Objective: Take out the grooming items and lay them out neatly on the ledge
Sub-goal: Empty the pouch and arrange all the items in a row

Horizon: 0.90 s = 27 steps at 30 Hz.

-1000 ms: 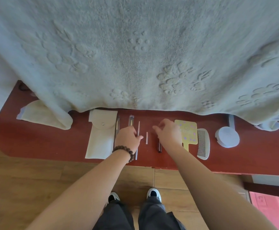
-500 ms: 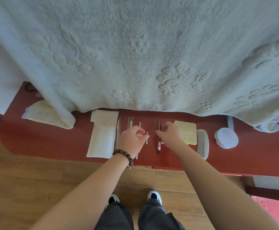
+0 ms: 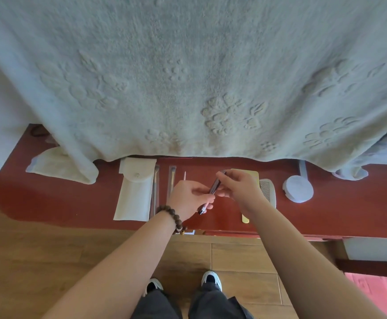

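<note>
**Both hands held a dark pen-like grooming tool above a red ledge**

Seen from above, a red wooden ledge ran across the scene below a pale textured blanket hanging over its far edge. At far left lay a cream cloth pouch, partly under the blanket. Next came a white snap-flap case, lying flat and apparently emptied. Just right of it, two slim brushes and a thin stick lay parallel, pointing away from the person, seemingly placed as a tidy row.

The left hand, with a beaded bracelet at the wrist, curled its fingers around the lower end of a dark pen-like tool. The right hand pinched the upper end. The tool was tilted and lifted off the ledge, likely being adjusted or checked before joining the row.

Partly under the right hand lay a yellow mirror, then a white comb and a round white handled object, each just apart.
</note>
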Each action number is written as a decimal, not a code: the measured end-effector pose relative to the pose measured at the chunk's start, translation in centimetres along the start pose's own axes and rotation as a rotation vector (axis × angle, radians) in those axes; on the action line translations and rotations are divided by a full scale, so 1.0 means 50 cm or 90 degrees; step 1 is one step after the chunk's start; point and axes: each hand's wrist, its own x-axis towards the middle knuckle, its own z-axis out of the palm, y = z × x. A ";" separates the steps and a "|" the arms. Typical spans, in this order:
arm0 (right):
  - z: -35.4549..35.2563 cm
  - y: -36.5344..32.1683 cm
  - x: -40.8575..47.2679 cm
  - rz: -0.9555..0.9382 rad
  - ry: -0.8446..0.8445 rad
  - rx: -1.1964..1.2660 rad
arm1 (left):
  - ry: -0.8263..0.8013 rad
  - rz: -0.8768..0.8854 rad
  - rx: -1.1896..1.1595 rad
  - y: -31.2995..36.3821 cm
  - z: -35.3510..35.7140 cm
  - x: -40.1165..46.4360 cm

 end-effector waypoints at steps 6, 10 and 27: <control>-0.008 0.002 -0.012 -0.027 -0.016 -0.022 | -0.010 -0.019 -0.040 -0.013 0.017 -0.022; -0.060 -0.045 0.011 -0.057 0.067 0.066 | -0.033 -0.040 0.030 -0.049 0.019 -0.057; -0.054 -0.002 -0.014 -0.041 -0.028 -0.077 | 0.061 -0.077 -0.183 -0.042 0.026 -0.033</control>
